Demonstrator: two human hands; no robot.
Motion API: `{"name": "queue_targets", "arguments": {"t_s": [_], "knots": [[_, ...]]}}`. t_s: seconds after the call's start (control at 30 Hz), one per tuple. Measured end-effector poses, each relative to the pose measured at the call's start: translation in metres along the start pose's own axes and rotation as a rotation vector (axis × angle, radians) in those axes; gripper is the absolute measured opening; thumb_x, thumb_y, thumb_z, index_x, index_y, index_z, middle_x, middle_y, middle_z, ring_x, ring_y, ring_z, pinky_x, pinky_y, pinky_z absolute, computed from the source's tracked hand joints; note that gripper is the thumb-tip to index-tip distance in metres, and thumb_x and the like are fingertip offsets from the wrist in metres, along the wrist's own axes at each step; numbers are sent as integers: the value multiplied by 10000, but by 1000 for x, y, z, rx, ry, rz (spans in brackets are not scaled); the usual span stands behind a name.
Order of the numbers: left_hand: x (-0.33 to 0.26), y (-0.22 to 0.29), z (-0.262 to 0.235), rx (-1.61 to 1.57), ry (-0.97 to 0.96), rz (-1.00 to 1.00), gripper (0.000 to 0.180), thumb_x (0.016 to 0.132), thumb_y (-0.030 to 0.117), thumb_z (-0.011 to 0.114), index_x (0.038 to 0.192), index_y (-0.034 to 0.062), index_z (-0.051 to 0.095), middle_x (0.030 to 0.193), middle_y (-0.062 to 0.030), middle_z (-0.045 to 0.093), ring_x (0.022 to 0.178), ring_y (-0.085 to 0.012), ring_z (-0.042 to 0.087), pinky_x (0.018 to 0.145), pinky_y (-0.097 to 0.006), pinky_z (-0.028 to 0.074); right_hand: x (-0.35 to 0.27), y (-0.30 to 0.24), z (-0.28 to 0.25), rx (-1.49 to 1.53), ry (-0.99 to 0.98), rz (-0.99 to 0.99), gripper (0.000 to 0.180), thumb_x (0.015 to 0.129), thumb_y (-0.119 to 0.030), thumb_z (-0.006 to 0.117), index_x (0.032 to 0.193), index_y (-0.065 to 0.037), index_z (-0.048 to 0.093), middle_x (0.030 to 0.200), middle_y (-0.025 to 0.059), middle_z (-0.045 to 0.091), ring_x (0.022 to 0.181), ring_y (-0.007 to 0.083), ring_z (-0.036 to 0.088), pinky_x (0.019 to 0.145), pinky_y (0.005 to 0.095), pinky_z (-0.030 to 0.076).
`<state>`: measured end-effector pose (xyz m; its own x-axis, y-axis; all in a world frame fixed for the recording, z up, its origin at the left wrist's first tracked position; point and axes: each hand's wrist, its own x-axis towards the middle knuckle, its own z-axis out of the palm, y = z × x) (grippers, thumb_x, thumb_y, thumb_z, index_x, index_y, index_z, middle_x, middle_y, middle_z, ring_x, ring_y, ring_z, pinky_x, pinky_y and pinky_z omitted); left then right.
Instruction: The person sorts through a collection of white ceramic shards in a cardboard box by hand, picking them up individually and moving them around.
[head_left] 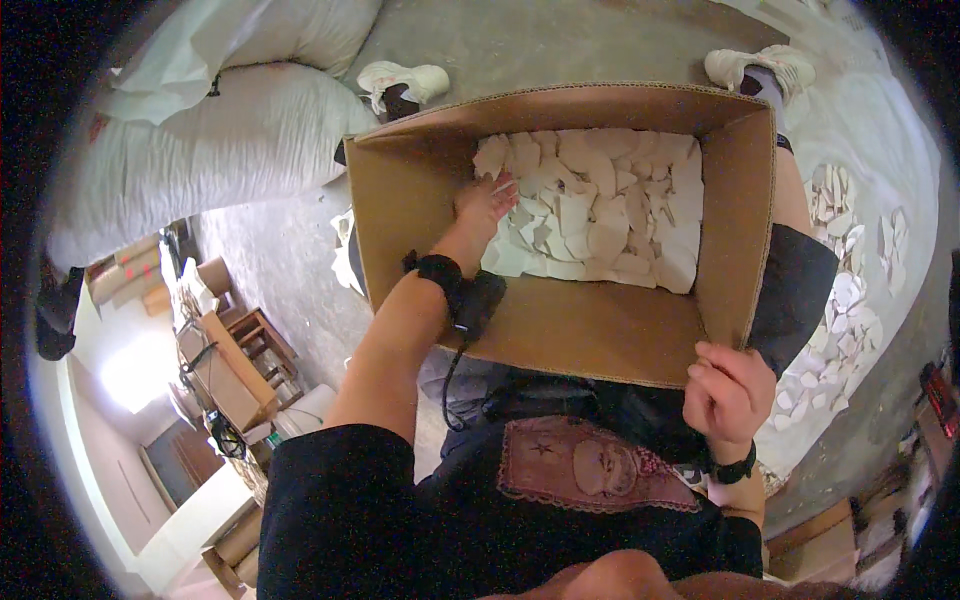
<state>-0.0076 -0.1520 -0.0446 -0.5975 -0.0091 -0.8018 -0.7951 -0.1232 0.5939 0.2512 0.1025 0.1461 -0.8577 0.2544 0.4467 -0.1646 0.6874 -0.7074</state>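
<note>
Two bare hands at an open cardboard box (590, 325), which stands between the person's legs with its opening turned up toward the viewer. Pale, flat pieces (610, 235), irregular in outline, overlap in a layer over the bottom of the box. The left hand (488, 196) reaches inside, its fingers at the left margin of this layer; whether they grip a piece or merely press on it cannot be told. The right hand (730, 392) grasps the rim at the near right corner, with the fingers bent over the edge. Similar loose fragments (845, 310) lie outside the box, on a white sheet (905, 330) to the right.

For sound handling, the right hand should best keep the corner steady while the left works among the pieces. Light pressure on broad faces seems preferable to pushing at edges, since thin shapes of this kind may snap. Pieces laid flat would probably settle more evenly than tilted ones. The cable (455, 395) below the left wrist is best kept clear of the near wall.
</note>
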Motion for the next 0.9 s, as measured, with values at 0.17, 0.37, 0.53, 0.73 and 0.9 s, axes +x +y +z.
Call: {"name": "queue_targets", "arguments": {"t_s": [0.17,0.37,0.53,0.73,0.9], "knots": [[1,-3,4,-86,28,7,227,850,143,430,1047,43,376,994,-140,545,839,-291,555,700,-384,497,4,-2,-3,-3,-35,-32,211,593,47,559,770,-66,547,777,127,591,528,211,534,429,270,371],[22,-22,-8,-431,-17,-4,169,841,129,394,985,41,386,1025,-150,515,924,-308,507,796,-426,442,4,-4,1,-9,0,-37,191,610,55,546,764,-57,544,770,132,592,529,217,530,432,267,374],[49,-43,-30,-499,-186,133,201,839,163,359,985,29,394,1097,-161,463,1002,-304,463,875,-406,385,6,-7,5,-38,68,7,252,552,-8,626,756,-149,582,770,68,612,528,181,557,416,259,402],[39,-50,-14,-442,-139,31,248,819,179,378,1018,37,422,1090,-151,470,986,-306,470,836,-397,399,4,-4,3,-118,50,-17,243,554,-4,621,752,-138,578,771,73,613,518,182,554,415,255,397],[33,-37,-4,-366,-40,34,287,801,190,399,1046,48,446,1069,-140,487,954,-310,486,785,-397,425,4,-6,5,-95,67,-19,236,559,-5,622,750,-136,579,770,75,611,512,184,549,411,257,392]]}}
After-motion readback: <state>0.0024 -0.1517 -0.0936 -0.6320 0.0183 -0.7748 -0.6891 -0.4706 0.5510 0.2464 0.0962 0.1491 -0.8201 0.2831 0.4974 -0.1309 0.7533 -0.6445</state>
